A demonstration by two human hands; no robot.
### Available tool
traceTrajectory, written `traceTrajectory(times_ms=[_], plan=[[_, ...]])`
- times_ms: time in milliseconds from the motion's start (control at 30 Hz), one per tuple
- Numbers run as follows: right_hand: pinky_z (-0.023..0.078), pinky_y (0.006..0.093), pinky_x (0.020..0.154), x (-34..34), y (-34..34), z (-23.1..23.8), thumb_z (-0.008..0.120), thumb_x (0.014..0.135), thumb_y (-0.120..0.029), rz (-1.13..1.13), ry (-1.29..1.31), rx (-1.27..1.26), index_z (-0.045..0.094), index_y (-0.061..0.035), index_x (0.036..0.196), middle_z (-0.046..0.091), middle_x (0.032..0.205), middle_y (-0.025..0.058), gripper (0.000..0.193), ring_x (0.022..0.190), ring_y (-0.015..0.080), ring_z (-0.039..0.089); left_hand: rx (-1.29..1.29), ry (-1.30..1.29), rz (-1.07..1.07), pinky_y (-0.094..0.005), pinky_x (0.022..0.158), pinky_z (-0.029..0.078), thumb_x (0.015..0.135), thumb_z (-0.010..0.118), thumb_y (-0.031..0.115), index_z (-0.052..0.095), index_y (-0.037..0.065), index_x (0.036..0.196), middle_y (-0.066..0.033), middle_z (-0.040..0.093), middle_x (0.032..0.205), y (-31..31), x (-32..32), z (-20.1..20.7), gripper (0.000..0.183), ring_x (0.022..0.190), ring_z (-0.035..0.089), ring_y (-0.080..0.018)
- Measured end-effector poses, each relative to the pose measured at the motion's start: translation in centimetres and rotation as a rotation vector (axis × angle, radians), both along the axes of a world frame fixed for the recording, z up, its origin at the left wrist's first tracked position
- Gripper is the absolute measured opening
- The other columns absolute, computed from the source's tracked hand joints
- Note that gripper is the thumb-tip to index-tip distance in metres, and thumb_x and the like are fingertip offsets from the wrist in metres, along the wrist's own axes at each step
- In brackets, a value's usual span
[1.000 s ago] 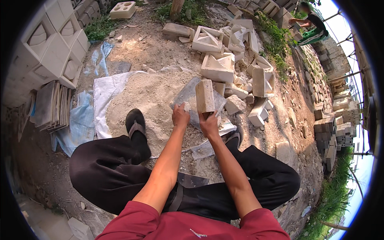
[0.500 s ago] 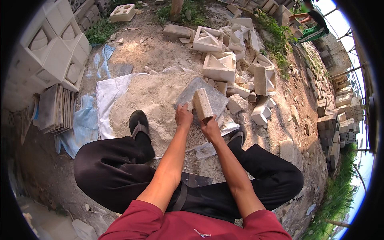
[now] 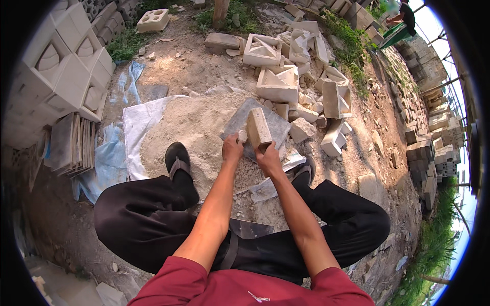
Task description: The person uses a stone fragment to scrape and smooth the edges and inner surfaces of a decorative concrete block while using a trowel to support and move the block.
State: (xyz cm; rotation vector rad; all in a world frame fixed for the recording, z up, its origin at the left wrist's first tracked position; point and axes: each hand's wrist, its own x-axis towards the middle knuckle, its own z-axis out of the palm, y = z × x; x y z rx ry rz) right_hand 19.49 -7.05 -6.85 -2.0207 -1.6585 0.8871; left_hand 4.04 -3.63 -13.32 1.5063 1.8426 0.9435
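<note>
My right hand (image 3: pixel 269 161) is closed around the near end of a beige rectangular block (image 3: pixel 260 126), which may be wood or stone. The block is tilted over a flat grey slab (image 3: pixel 236 121). Just left of it, my left hand (image 3: pixel 233 148) pinches a small pale lump of stone (image 3: pixel 242 136), close to the block's side. Crushed pale powder and grit (image 3: pixel 178 125) are heaped around the slab's left side, on a white sack sheet (image 3: pixel 139 120). Whether the block touches the slab is hard to tell.
Broken decorative blocks (image 3: pixel 278 84) and rubble lie beyond the slab to the right. Stacked pale blocks (image 3: pixel 64 56) and thin boards (image 3: pixel 74 145) stand at left, near blue plastic sheeting (image 3: pixel 109 160). My sandalled feet flank the heap. Another person (image 3: pixel 402 23) is at far upper right.
Both hands keep their grips and have hardly moved. The picture has shifted slightly, and the other person appears higher and farther right.
</note>
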Motion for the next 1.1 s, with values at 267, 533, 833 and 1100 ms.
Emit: traceTrajectory(times_ms=[267, 533, 833, 1100], plan=[[0.048, 0.0556, 0.074, -1.2, -0.6, -0.7, 0.065, 0.085, -0.038, -0.007, -0.053, 0.067, 0.024, 0.0150, 0.128, 0.062, 0.087, 0.0369, 0.079, 0.085, 0.0529, 0.060, -0.031, -0.026, 0.049, -0.0430, 0.087, 0.048, 0.078, 0.063, 0.013, 0.069, 0.001, 0.103, -0.0212, 0.063, 0.103, -0.3, 1.0, 1.1, 0.029, 0.098, 0.060, -0.0383], [0.048, 0.0569, 0.071, -2.0, 0.9, 1.2, 0.065, 0.086, -0.038, 0.002, -0.028, 0.164, 0.028, 0.0127, 0.121, 0.061, 0.082, 0.0371, 0.072, 0.081, 0.0537, 0.060, -0.049, 0.017, 0.067, -0.0432, 0.087, 0.048, 0.079, 0.061, 0.015, 0.070, 0.004, 0.104, -0.0190, 0.063, 0.102, 0.0, 0.1, 0.4, 0.029, 0.100, 0.059, -0.0369], [0.047, 0.0566, 0.071, -2.0, 0.5, 0.9, 0.064, 0.085, -0.033, 0.054, -0.025, 0.134, 0.029, 0.0146, 0.122, 0.060, 0.078, 0.0373, 0.070, 0.079, 0.0537, 0.059, -0.078, 0.038, 0.103, -0.0454, 0.082, 0.049, 0.077, 0.062, 0.016, 0.069, 0.004, 0.091, -0.0216, 0.061, 0.099, -0.2, 0.4, 1.0, 0.019, 0.094, 0.059, -0.0397], [0.047, 0.0569, 0.068, -0.3, 0.5, -1.9, 0.065, 0.085, -0.030, 0.067, -0.062, 0.185, 0.031, 0.0127, 0.119, 0.061, 0.081, 0.0346, 0.064, 0.080, 0.0530, 0.059, -0.091, -0.003, 0.111, -0.0460, 0.082, 0.049, 0.077, 0.062, 0.014, 0.068, 0.004, 0.092, -0.0222, 0.060, 0.101, 0.1, 1.7, 1.4, 0.020, 0.095, 0.059, -0.0401]])
